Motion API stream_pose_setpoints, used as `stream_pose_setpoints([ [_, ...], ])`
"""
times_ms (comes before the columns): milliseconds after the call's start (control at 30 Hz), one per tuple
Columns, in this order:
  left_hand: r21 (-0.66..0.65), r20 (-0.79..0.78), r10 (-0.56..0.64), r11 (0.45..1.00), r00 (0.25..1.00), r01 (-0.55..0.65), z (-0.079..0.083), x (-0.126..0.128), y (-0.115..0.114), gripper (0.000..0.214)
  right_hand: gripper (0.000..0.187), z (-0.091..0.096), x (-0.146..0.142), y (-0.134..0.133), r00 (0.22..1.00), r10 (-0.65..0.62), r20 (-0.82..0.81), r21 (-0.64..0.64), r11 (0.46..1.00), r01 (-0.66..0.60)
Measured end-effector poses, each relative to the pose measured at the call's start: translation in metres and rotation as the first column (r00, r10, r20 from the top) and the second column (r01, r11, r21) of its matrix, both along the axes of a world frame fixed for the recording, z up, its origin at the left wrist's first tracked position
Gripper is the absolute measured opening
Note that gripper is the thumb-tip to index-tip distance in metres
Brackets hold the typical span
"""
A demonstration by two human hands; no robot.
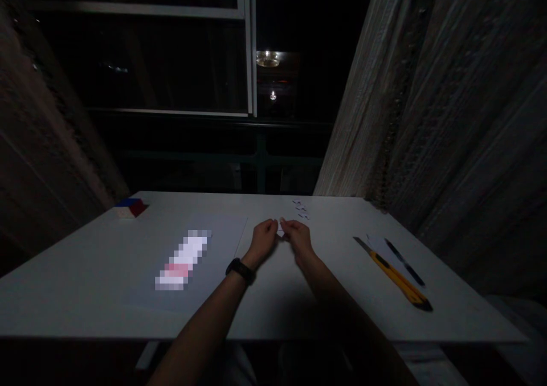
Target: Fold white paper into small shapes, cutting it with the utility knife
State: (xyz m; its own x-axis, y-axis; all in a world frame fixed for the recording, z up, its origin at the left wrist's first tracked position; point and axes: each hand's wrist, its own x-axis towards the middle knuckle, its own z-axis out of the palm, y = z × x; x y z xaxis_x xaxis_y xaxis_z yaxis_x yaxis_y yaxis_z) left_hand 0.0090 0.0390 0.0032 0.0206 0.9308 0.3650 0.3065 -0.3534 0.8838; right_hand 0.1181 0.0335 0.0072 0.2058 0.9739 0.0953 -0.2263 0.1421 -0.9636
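My left hand (264,238), with a dark band on its wrist, pinches one side of a small white piece of paper (280,231). The other side of that paper is between the fingers of my right hand (299,237). Both hands are close together over the middle of the white table (273,312). Just beyond my right hand lie several small pale pieces with dark marks (301,209); in the dim light I cannot read them. Much of the held paper is hidden by my fingers.
A yellow utility knife (395,275) with its blade out lies on the right, beside a dark pen (405,262) on a paper strip. On the left, a bright blurred-out screen (183,261) rests on a large sheet (226,243). A coloured cube (130,207) sits at the far left.
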Motion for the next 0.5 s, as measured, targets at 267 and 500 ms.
stream_pose_setpoints([
  [267,-0.267,0.369,-0.098,0.941,0.924,0.206,-0.008,-0.002,0.006,0.031,0.044,-0.006,0.032,0.006,0.913,0.380,0.149,0.069,0.917,-0.394],
  [500,-0.293,0.429,-0.149,0.910,0.891,0.293,-0.008,0.003,0.003,0.039,0.036,-0.014,0.027,0.003,0.953,0.300,0.038,0.037,0.953,-0.301],
])
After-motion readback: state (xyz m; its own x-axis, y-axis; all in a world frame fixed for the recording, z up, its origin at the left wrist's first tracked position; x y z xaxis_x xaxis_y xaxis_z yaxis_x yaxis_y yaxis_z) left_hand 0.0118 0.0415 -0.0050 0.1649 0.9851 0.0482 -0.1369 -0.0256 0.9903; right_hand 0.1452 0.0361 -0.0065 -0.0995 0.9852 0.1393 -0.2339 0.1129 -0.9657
